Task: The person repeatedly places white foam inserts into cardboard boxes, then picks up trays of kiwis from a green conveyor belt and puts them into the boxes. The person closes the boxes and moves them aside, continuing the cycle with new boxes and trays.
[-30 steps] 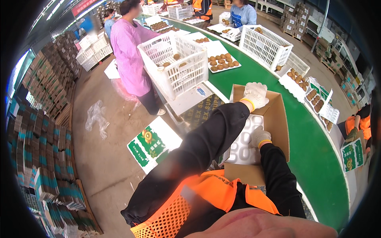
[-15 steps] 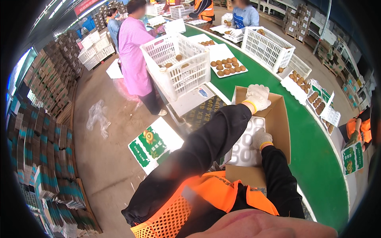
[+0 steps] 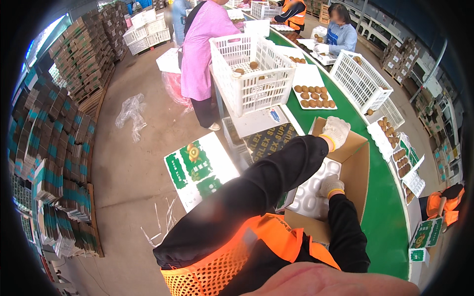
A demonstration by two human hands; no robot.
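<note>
An open cardboard box (image 3: 354, 170) stands on the green conveyor belt in front of me. My left hand (image 3: 336, 132), in a white knit glove, reaches across and is closed over the box's far edge. Inside the box lies a white molded tray (image 3: 310, 195) with rounded hollows, and no fruit shows in it. My right hand (image 3: 331, 186), gloved too, is down inside the box at the tray's right side. Its fingers are bent and held together against the tray; their tips are partly hidden.
Beyond the box lie a tray of brown kiwifruit (image 3: 314, 97) and a white crate (image 3: 252, 81). Another crate (image 3: 360, 81) stands across the belt. At left are a printed carton (image 3: 200, 170) and stacked flat cardboard (image 3: 54, 163). Co-workers stand around the belt, one in pink (image 3: 207, 54).
The view has swung left, so the scene sits farther right and lower. Both hands keep about the same places at the box and tray.
</note>
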